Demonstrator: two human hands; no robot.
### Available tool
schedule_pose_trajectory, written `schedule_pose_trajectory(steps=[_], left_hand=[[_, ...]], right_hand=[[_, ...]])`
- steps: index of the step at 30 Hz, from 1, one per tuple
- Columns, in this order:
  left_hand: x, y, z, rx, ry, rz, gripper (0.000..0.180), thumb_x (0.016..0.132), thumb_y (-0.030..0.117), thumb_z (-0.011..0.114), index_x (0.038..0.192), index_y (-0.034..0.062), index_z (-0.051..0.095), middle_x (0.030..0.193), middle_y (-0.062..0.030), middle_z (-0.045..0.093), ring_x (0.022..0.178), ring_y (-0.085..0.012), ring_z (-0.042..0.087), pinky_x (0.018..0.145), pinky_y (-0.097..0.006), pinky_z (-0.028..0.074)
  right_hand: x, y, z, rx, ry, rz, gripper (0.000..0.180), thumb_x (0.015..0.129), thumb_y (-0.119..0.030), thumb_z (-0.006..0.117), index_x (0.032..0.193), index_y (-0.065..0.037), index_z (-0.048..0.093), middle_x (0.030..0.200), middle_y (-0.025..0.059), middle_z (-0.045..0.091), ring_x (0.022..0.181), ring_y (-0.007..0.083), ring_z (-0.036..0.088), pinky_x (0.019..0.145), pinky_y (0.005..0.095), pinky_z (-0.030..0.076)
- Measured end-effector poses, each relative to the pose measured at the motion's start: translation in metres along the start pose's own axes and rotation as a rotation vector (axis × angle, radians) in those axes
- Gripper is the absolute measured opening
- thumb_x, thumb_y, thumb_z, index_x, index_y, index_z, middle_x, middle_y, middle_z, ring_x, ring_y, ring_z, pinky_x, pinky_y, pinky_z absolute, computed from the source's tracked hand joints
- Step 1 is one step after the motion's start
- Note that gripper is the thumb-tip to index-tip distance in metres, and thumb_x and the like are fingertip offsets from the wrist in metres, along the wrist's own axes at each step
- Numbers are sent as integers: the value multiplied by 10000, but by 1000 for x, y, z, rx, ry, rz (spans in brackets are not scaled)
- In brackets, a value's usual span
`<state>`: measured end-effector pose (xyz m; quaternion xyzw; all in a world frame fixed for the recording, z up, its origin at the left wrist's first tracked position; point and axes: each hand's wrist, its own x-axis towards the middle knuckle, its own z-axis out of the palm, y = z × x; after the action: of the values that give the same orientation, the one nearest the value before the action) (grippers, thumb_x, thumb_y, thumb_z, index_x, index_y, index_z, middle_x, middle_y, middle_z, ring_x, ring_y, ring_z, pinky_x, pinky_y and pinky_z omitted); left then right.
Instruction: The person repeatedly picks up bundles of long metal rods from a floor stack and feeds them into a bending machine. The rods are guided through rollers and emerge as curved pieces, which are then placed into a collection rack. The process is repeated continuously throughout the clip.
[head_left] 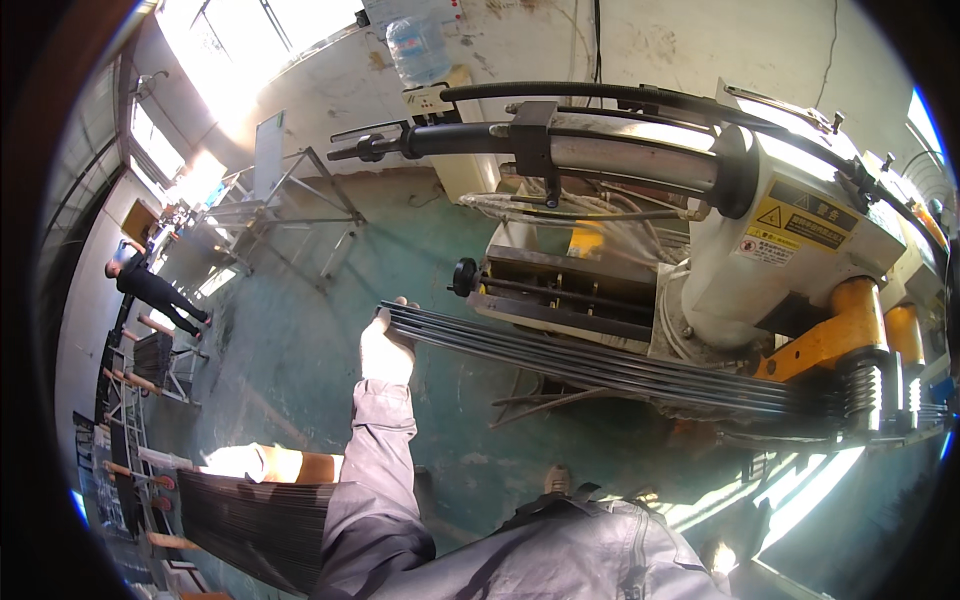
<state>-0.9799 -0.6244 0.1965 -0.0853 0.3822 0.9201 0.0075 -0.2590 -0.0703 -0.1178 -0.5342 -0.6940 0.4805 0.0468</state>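
Note:
My left hand (388, 352), in a pale glove, is closed around the near-left ends of several long dark metal rods (560, 358). Side by side, the rods slope down to the right. Their far ends run in beneath the yellow arm (830, 330) of a white machine, next to a coiled spring (862, 395). How they are held there is hidden. My left sleeve is grey and reaches up from the lower edge. At the lower right, beside my grey clothing, a small glaring pale shape (720, 555) may be my right hand; no fingers can be made out.
The white machine (720, 270) carries a long horizontal cylinder (630, 165) and a black knob (464, 277). A rack at lower left holds a large bundle of dark rods (250, 520). A metal frame (270, 215) and a person in dark clothes (155, 285) are farther off.

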Motion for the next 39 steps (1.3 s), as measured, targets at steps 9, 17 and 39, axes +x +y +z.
schedule_pose_trajectory(steps=[9,17,39], left_hand=[[-7,15,-2,114,-42,-60,441,1133,287,633,1555,186,558,1385,-158,734,1192,-385,723,1006,-653,600],[-5,30,-18,361,-119,-233,579,1146,598,522,1520,170,633,1441,-72,738,1274,-354,716,1097,-643,551],[-230,-345,93,2056,-769,453,322,1056,315,650,1259,105,784,1265,-136,785,1202,-351,719,1075,-487,550]], right_hand=[[-35,-40,16,35,5,-87,299,1013,-301,677,851,-55,723,722,83,687,584,212,645,492,364,476],[-22,-96,18,301,137,339,291,982,-348,757,935,-62,780,794,68,744,621,202,676,550,357,517],[226,-3,-138,-461,-229,296,347,1051,-316,722,1082,18,809,1017,134,823,896,216,767,787,368,585]])
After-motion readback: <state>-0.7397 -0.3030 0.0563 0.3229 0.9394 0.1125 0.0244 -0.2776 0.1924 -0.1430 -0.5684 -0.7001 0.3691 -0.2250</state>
